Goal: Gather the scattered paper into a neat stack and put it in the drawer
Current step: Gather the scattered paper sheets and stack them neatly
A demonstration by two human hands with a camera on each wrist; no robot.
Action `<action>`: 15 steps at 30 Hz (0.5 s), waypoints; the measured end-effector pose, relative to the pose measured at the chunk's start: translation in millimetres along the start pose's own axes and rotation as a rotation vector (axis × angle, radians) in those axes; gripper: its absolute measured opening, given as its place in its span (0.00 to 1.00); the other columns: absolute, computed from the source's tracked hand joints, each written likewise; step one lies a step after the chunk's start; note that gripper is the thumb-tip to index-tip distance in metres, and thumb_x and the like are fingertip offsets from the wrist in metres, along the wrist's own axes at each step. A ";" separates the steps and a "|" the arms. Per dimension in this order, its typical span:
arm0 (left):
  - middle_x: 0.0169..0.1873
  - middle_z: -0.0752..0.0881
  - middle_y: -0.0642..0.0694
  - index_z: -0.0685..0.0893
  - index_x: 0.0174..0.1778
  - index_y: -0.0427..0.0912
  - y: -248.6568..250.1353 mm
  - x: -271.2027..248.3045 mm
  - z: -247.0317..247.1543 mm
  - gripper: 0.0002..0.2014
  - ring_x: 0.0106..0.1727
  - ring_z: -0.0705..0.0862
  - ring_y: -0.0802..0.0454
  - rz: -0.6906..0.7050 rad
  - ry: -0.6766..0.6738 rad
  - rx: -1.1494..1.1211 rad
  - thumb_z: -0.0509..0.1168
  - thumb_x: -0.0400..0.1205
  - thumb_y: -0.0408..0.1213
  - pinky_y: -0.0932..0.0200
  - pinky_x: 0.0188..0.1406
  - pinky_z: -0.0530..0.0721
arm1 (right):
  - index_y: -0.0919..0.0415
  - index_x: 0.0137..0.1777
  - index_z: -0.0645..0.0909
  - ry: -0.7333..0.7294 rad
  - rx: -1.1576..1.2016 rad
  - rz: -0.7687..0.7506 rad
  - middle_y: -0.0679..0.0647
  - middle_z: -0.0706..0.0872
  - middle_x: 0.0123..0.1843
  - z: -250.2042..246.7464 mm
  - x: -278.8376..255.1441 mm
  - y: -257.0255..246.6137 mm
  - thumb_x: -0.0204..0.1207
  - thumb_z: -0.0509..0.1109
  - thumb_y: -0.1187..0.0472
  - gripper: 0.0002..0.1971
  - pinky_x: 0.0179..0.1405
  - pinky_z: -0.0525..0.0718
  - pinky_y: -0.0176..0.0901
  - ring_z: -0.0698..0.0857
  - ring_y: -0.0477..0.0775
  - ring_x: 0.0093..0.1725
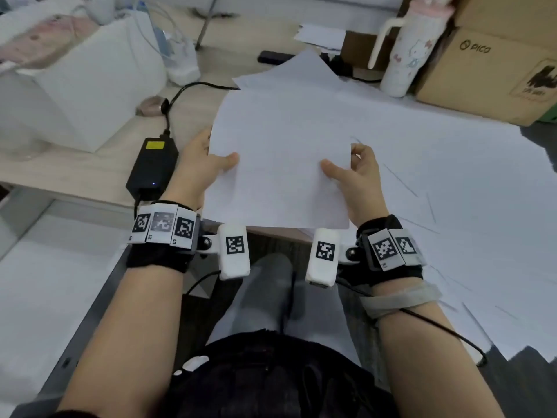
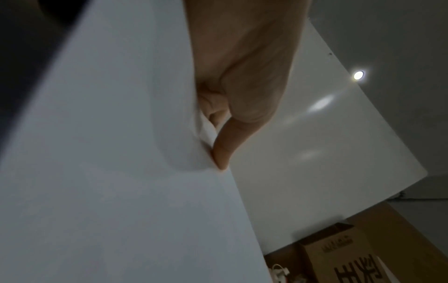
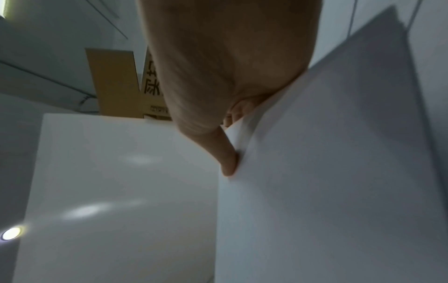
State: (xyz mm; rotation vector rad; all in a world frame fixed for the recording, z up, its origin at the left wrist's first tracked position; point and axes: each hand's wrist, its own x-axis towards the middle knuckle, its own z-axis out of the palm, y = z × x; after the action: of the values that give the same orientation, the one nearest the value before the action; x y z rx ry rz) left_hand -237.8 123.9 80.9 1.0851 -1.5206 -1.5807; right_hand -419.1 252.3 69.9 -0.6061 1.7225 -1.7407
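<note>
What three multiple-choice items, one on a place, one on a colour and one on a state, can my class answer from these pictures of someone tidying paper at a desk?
1. Where is the black power adapter?
A. Left of the held stack
B. On the cardboard box
C. Under the bottle

2. What colour is the label on the adapter?
A. Red
B. Yellow
C. Green

3. How is the paper stack held?
A. Lying flat, untouched
B. By one hand only
C. By both hands at its sides

Answers: 1 A, it lies on the desk beside the left hand. 2 B, a yellow patch shows on its top. 3 C, the left hand and right hand each grip a side edge, thumbs on top.
</note>
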 end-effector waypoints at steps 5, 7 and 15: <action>0.53 0.84 0.43 0.80 0.62 0.37 -13.8 7.3 -20.6 0.13 0.45 0.85 0.50 -0.155 0.017 0.131 0.66 0.81 0.25 0.55 0.47 0.82 | 0.70 0.65 0.71 0.025 -0.080 0.153 0.61 0.85 0.57 27.0 8.2 22.8 0.71 0.75 0.71 0.24 0.53 0.87 0.54 0.87 0.60 0.51; 0.47 0.85 0.43 0.80 0.63 0.33 -19.4 10.1 -26.1 0.13 0.45 0.84 0.47 -0.223 -0.008 0.194 0.65 0.82 0.26 0.52 0.50 0.82 | 0.70 0.66 0.73 0.049 -0.119 0.205 0.63 0.85 0.59 33.3 10.4 32.3 0.70 0.75 0.70 0.25 0.56 0.86 0.57 0.87 0.61 0.53; 0.57 0.85 0.41 0.80 0.64 0.35 -22.7 11.1 -45.5 0.15 0.56 0.84 0.45 -0.186 0.016 0.252 0.65 0.81 0.24 0.52 0.58 0.82 | 0.65 0.72 0.69 0.077 -0.120 0.285 0.61 0.82 0.65 50.2 17.8 49.8 0.75 0.69 0.74 0.25 0.46 0.84 0.41 0.84 0.56 0.55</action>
State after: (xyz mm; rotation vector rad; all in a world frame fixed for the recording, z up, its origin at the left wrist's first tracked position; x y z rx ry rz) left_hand -199.6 96.5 58.5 1.4111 -1.6815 -1.5252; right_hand -391.7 205.4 21.1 -0.3279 1.8750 -1.4871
